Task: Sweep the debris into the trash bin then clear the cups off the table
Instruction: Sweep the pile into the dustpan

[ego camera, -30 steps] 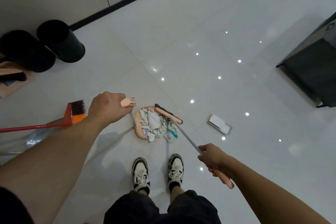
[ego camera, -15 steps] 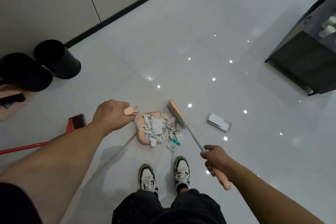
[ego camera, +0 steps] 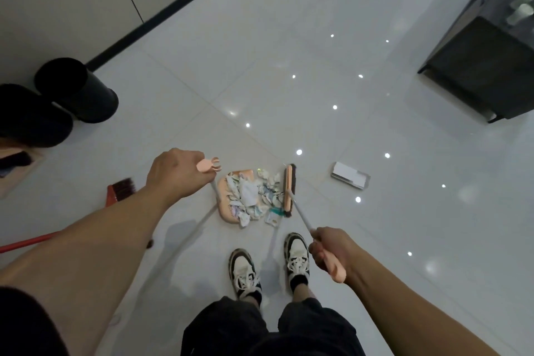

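The peach dustpan [ego camera: 228, 206] lies on the glossy white floor [ego camera: 289, 46] just ahead of the person's sneakers [ego camera: 244, 272], and it holds a heap of crumpled paper debris [ego camera: 250, 196] that spills over its right edge onto the tiles. The peach broom [ego camera: 289, 191] has its head pressed against the right side of that heap, bristles touching the scraps. The right hand [ego camera: 328, 248] grips the broom's peach handle end, fingers curled fully round it. The left hand [ego camera: 176, 173] holds the top of the dustpan's long handle, fingers wrapped around it with the peach hanging clip sticking out beside the thumb.

Two black trash bins [ego camera: 78, 89] stand together near the wall at the left (their insides are too dark to see into). A small white box [ego camera: 349, 179] lies on the floor to the right of the broom head, apart from it; any print on it is too small to read. A red broom [ego camera: 118, 191] lies behind the left forearm, mostly hidden. A tan tray [ego camera: 17, 173] is cut off at the left edge. The dark counter [ego camera: 476, 66] at the upper right carries blurred pale cups [ego camera: 520, 11], cut off by the frame.
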The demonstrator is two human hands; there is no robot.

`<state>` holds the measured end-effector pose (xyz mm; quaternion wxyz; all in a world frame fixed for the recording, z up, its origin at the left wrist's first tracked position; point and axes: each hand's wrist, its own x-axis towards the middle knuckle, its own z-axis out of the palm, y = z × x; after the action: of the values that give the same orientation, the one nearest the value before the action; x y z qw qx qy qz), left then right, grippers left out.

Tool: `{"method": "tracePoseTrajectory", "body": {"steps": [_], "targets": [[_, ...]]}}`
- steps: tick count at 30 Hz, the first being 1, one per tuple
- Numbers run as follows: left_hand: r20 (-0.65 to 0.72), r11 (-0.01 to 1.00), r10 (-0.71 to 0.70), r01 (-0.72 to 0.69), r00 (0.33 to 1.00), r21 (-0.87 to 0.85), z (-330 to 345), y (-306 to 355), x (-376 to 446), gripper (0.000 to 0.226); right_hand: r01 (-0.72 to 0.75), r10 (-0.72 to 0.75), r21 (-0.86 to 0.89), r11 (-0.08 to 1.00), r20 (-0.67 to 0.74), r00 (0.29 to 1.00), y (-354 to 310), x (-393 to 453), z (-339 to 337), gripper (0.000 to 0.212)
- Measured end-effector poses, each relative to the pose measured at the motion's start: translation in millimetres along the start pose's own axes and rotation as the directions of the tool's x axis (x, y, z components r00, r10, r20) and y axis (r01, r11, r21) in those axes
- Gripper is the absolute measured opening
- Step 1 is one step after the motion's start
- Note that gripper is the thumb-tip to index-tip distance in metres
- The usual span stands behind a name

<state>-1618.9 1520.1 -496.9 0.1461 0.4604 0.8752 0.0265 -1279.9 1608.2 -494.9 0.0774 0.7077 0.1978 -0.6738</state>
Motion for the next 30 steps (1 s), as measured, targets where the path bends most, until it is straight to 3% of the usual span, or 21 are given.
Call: {"method": "tracePoseTrajectory", "body": {"steps": [3,6,9,16,22,30], "targets": [[-0.001,1.0,0.001,-0.001,1.0,-0.001,0,0,2,0.041,0.003,-0.001,-0.063,0.998,0.027,1.0,-1,8,12,0.02],[0.004,1.0,0.01,-0.01,1.0,0.003,0,-1,1,0.042,0.019,-0.02,-0.235,0.972,-0.002,1.0,1,14,17,0.025],[0.006,1.0,0.007,-0.007,1.0,0.013,0,-5,0,0.041,0.047,-0.051,-0.384,0.922,0.0,0.999,4,13,21,0.017],[-0.005,1.0,0.007,-0.007,1.0,-0.013,1,-10,-4,0.041,0.086,-0.082,-0.539,0.838,0.031,0.996,2,4,26,0.021],[-0.008,0.999,-0.002,0.002,1.0,-0.032,1,-11,-7,0.042,0.115,-0.078,-0.584,0.804,0.089,0.993,0,0,22,0.036],[-0.026,0.997,-0.025,0.023,0.999,-0.069,3,-12,-10,0.044,0.085,-0.032,-0.461,0.883,0.123,0.992,9,0,4,0.022]]}}
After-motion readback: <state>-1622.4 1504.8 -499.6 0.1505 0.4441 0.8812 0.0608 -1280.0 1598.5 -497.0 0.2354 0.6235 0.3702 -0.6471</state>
